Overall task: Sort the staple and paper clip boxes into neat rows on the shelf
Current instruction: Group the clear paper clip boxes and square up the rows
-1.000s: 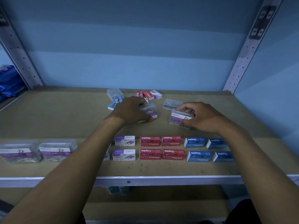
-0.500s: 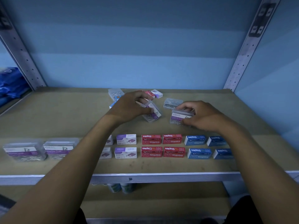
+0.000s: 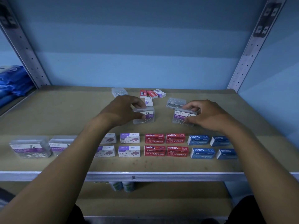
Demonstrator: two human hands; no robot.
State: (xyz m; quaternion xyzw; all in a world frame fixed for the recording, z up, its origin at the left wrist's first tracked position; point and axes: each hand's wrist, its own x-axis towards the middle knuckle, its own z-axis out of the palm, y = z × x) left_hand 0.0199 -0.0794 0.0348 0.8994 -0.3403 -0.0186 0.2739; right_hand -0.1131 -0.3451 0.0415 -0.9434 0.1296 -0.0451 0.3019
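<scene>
Paper clip boxes, one (image 3: 144, 115) gripped in left hand (image 3: 123, 110), another (image 3: 183, 117) in right hand (image 3: 205, 115).

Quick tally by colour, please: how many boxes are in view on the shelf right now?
Clear paper clip boxes: 6
Purple-and-white staple boxes: 6
Red staple boxes: 6
Blue staple boxes: 4
Total: 22 in view

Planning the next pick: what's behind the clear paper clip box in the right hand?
Behind the paper clip box held by the right hand lies another clear box of clips, flat on the shelf. The fingers hide the gap, so contact is unclear.
</scene>
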